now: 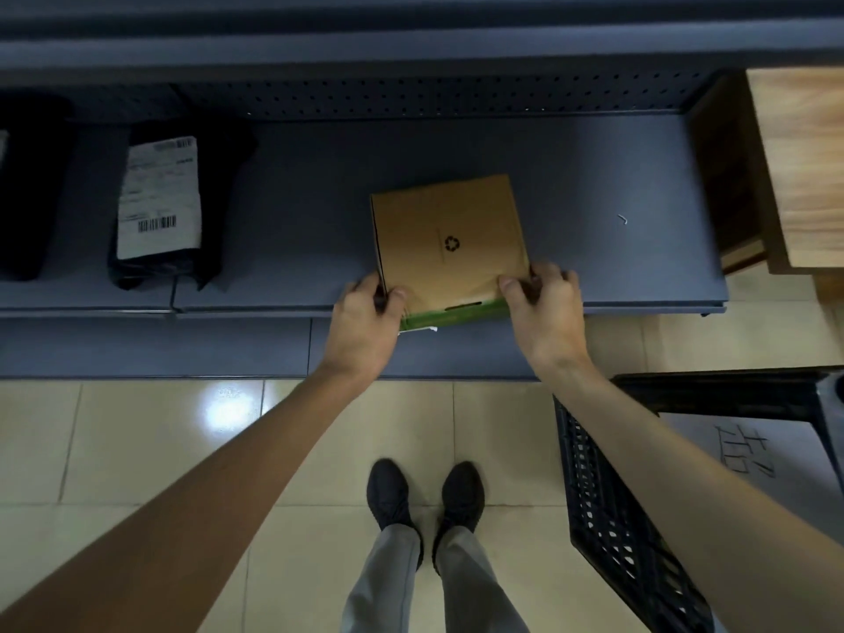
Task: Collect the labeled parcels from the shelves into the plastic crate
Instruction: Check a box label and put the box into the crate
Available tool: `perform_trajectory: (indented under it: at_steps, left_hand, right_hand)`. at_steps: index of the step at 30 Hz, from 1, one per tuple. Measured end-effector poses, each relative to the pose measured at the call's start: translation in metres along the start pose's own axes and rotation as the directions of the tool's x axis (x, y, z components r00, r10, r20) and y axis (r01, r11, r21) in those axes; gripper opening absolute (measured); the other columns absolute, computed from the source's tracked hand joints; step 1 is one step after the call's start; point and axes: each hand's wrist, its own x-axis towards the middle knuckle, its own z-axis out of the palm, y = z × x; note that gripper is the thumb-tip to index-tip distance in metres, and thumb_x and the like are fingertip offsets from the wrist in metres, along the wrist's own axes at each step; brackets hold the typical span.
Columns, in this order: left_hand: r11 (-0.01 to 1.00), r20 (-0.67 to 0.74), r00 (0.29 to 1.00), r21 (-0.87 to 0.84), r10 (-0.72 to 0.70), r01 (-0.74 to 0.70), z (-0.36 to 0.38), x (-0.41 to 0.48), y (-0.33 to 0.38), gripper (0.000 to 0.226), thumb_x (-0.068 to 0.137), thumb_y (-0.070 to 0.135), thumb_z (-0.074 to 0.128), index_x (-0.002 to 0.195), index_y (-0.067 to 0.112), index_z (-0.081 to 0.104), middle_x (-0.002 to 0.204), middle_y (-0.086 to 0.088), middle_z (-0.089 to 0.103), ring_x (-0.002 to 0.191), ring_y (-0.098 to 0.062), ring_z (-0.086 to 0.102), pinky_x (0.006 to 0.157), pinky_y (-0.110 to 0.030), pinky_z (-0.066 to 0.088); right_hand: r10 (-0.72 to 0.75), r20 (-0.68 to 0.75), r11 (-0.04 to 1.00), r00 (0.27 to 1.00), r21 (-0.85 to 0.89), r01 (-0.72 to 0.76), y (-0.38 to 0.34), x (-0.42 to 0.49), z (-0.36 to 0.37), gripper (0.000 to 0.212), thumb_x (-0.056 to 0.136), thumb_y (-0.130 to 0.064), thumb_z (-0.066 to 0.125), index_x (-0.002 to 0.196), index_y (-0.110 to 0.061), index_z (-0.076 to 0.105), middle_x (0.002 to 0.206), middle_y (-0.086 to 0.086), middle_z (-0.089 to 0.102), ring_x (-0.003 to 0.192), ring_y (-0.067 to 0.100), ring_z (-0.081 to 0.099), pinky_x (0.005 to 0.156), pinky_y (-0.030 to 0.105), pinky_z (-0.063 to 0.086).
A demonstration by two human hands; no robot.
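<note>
A flat brown cardboard parcel [450, 242] with a recycling mark and a green front edge lies on the grey shelf [297, 198], its near edge jutting past the shelf's lip. My left hand [365, 322] grips its near left corner, thumb on top. My right hand [545, 308] grips its near right corner the same way. A black plastic crate [607, 518] with lattice walls stands on the floor at the lower right, below my right forearm. On the shelf's left lies a black bag parcel [160, 198] with a white barcode label.
Another black bag [27, 185] lies at the far left of the shelf. A wooden box [804, 166] stands to the right of the shelf. A grey sheet with handwriting [749, 454] lies in the crate. My feet [424, 495] stand on the tiled floor.
</note>
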Motion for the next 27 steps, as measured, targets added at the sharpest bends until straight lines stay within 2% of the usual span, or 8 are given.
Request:
perform_trajectory:
  at_steps: [4,8,11,15,19,22,25,27]
  left_hand:
    - [0.998,0.003,1.0,-0.063,-0.001,0.001,0.001,-0.003,-0.006,0.027,0.103,0.03,0.053,0.118,0.011,0.066,0.111,-0.007,0.067,0.092,-0.017,0.06,0.063,-0.004,0.037]
    - [0.985,0.035,0.999,-0.168,-0.021,0.027,-0.004,-0.004,-0.003,0.032,0.099,0.042,0.054,0.114,0.016,0.067,0.106,-0.011,0.069,0.078,-0.013,0.06,0.067,-0.023,0.046]
    - [0.967,0.017,0.999,-0.254,-0.027,0.03,-0.016,-0.005,0.006,0.061,0.081,0.068,0.053,0.121,0.025,0.068,0.114,-0.003,0.069,0.098,-0.014,0.066,0.087,-0.042,0.057]
    - [0.949,-0.063,0.998,-0.312,0.027,-0.045,-0.038,-0.005,0.027,0.03,0.079,0.065,0.056,0.09,0.041,0.068,0.103,-0.005,0.071,0.092,-0.023,0.067,0.088,-0.052,0.056]
    - [0.93,-0.127,0.99,-0.35,0.068,-0.109,-0.05,-0.001,0.044,0.018,0.082,0.056,0.058,0.089,0.042,0.067,0.105,-0.005,0.07,0.095,-0.016,0.067,0.091,-0.05,0.055]
    - [0.929,-0.192,0.978,-0.339,0.087,-0.149,-0.056,0.003,0.05,0.032,0.081,0.057,0.059,0.08,0.027,0.07,0.091,-0.009,0.066,0.084,-0.019,0.065,0.082,-0.05,0.056]
    - [0.93,-0.21,0.974,-0.332,0.09,-0.158,-0.057,0.009,0.053,0.031,0.092,0.043,0.064,0.069,0.022,0.067,0.075,0.01,0.066,0.074,-0.007,0.066,0.067,-0.03,0.052]
    - [0.934,-0.201,0.974,-0.314,0.108,-0.168,-0.055,0.008,0.053,0.03,0.098,0.03,0.064,0.067,0.026,0.063,0.071,0.013,0.062,0.067,0.004,0.063,0.059,-0.012,0.043]
  right_hand:
    - [0.049,0.036,0.994,0.998,0.098,-0.053,0.002,-0.002,-0.002,0.039,0.097,-0.04,0.058,0.125,-0.013,0.055,0.119,0.009,0.06,0.114,0.028,0.054,0.095,0.043,0.048]
    - [0.047,0.068,0.984,0.997,0.17,-0.058,0.001,-0.007,-0.009,0.037,0.096,-0.04,0.059,0.124,-0.016,0.059,0.106,0.0,0.065,0.097,0.015,0.06,0.074,0.02,0.046]
    - [0.004,0.051,0.985,0.999,0.174,-0.012,-0.005,-0.006,-0.018,0.043,0.094,-0.047,0.059,0.125,-0.017,0.061,0.102,0.004,0.062,0.092,0.017,0.059,0.065,0.016,0.04]
    - [-0.028,0.023,0.98,0.999,0.197,0.023,-0.022,-0.001,-0.031,0.04,0.093,-0.051,0.059,0.105,-0.013,0.064,0.104,0.011,0.058,0.082,0.016,0.054,0.061,0.014,0.037]
    - [-0.066,0.0,0.977,0.998,0.201,0.065,-0.043,0.001,-0.043,0.033,0.093,-0.047,0.06,0.101,-0.015,0.065,0.109,0.012,0.055,0.079,0.011,0.053,0.061,0.007,0.037]
    - [-0.088,-0.039,0.973,0.995,0.209,0.094,-0.056,0.004,-0.048,0.026,0.093,-0.048,0.06,0.092,-0.022,0.062,0.111,0.01,0.055,0.087,0.017,0.056,0.069,0.012,0.04]
    - [-0.1,-0.054,0.967,0.994,0.23,0.11,-0.059,0.008,-0.049,0.027,0.093,-0.052,0.059,0.085,-0.026,0.061,0.111,0.011,0.058,0.094,0.021,0.061,0.078,0.024,0.048]
    - [-0.101,-0.049,0.973,0.994,0.205,0.109,-0.057,0.011,-0.048,0.033,0.093,-0.054,0.057,0.09,-0.021,0.064,0.109,0.009,0.057,0.091,0.018,0.061,0.071,0.016,0.044]
